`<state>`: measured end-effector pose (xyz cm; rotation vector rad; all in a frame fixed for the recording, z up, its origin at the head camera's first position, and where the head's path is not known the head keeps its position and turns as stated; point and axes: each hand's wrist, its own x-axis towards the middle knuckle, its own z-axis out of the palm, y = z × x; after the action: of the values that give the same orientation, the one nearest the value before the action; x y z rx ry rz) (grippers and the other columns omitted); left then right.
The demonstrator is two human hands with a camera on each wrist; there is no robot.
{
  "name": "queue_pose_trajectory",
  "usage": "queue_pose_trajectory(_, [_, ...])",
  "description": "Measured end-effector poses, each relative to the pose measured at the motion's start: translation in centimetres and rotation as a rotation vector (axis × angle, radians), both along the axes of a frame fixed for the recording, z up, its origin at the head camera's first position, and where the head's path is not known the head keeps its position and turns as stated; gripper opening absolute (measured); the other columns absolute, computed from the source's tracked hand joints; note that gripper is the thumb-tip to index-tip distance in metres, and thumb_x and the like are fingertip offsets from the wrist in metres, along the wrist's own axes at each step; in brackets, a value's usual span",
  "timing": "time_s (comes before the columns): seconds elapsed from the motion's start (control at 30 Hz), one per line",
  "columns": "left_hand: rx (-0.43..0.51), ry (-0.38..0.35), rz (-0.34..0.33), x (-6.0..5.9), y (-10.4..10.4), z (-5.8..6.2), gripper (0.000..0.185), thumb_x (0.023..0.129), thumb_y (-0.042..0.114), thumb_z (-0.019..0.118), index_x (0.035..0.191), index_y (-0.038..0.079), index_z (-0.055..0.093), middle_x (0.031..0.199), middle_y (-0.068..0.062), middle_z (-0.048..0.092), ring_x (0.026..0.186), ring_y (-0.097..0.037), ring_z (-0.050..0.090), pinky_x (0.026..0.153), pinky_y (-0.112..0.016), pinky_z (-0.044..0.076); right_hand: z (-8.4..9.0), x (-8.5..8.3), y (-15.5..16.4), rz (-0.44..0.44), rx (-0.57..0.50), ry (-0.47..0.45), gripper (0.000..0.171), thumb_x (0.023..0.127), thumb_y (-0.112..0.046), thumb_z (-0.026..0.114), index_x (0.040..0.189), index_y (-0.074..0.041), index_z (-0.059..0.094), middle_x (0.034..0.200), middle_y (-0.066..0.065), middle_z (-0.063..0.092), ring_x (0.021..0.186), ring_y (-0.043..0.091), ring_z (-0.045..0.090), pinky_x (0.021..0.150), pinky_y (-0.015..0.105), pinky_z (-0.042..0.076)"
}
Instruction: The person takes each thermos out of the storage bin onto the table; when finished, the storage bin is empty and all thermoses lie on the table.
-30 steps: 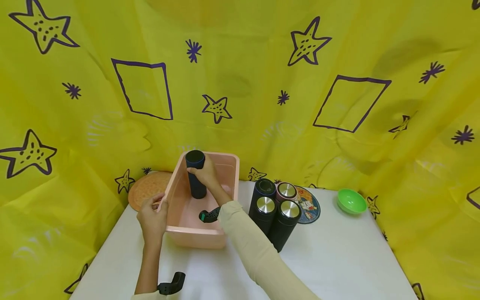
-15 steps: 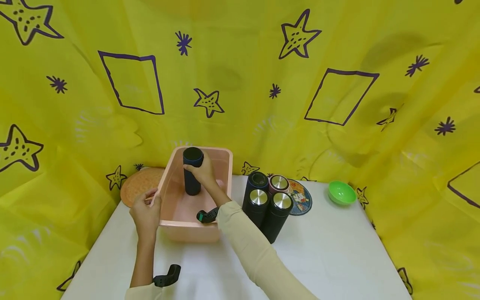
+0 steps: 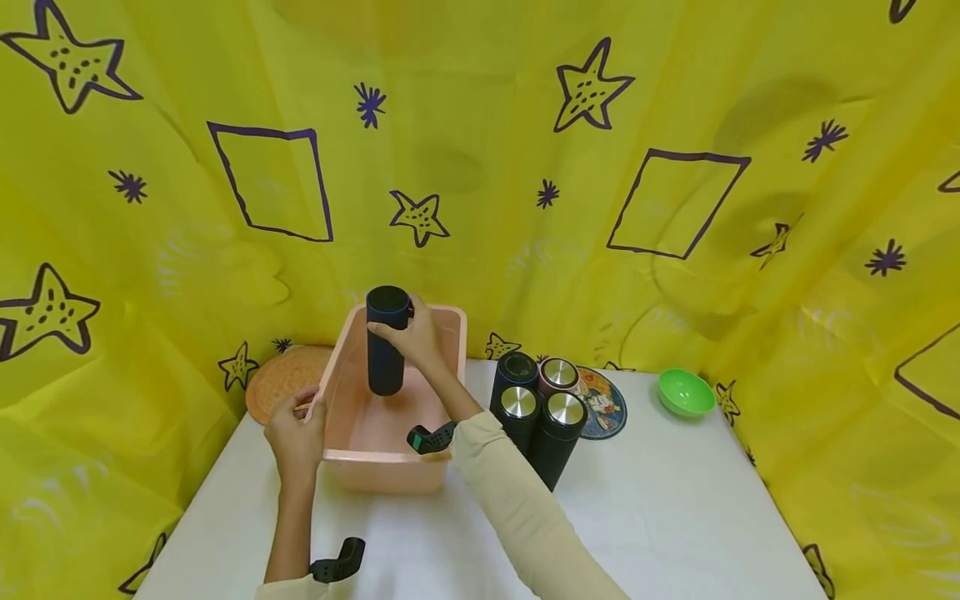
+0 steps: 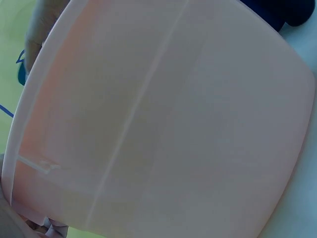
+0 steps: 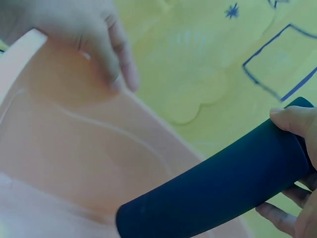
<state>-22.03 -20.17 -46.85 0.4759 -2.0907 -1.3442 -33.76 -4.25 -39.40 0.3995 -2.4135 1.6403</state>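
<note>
Over the pink tub, the right hand grasps 1 dark flask, while only the head view shows the left hand gripping its rim.

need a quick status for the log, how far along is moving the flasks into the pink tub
Early. Done: nothing rests in the pink tub yet. In hand: the right hand grips a dark flask upright over the tub's inside, while the left hand holds its rim. Left: four flasks stand on the table beside it.

Cream long sleeve on the right arm, black wrist-mounted camera brackets on both forearms, bare hands
</note>
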Motion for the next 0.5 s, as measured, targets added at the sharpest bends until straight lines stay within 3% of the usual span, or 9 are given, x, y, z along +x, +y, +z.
queue_pose_trajectory(0.3, [-0.009, 0.0, 0.007, 0.1, 0.2, -0.3, 0.023, 0.091, 0.011, 0.065, 0.11, -0.001, 0.071, 0.105, -0.018, 0.069, 0.068, 0.013, 0.047, 0.059, -0.003, 0.038, 3.2, 2.1, 1.9, 0.017, 0.034, 0.116, 0.068, 0.075, -0.039, 0.081, 0.135, -0.015, 0.057, 0.117, 0.004, 0.07, 0.101, 0.021, 0.068, 0.081, 0.033, 0.056])
queue_pose_trajectory(0.4, [-0.015, 0.004, 0.006, 0.0, 0.2, -0.2, 0.023, 0.091, 0.011, 0.064, 0.11, -0.001, 0.071, 0.104, -0.019, 0.069, 0.068, 0.015, 0.046, 0.059, -0.002, 0.038, 4.7, 2.9, 2.7, -0.05, 0.083, 0.15, 0.071, 0.073, -0.044, 0.081, 0.135, -0.018, 0.058, 0.11, 0.003, 0.072, 0.095, 0.02, 0.07, 0.078, 0.034, 0.055])
queue_pose_trajectory(0.5, [-0.018, 0.017, 0.006, 0.1, 0.1, -0.1, 0.023, 0.091, 0.01, 0.064, 0.11, -0.001, 0.071, 0.104, -0.019, 0.069, 0.067, 0.015, 0.046, 0.059, -0.002, 0.038, 6.0, 3.9, 3.6, -0.077, 0.062, 0.162, 0.069, 0.073, -0.045, 0.081, 0.134, -0.02, 0.059, 0.107, 0.001, 0.072, 0.096, 0.02, 0.069, 0.077, 0.035, 0.054])
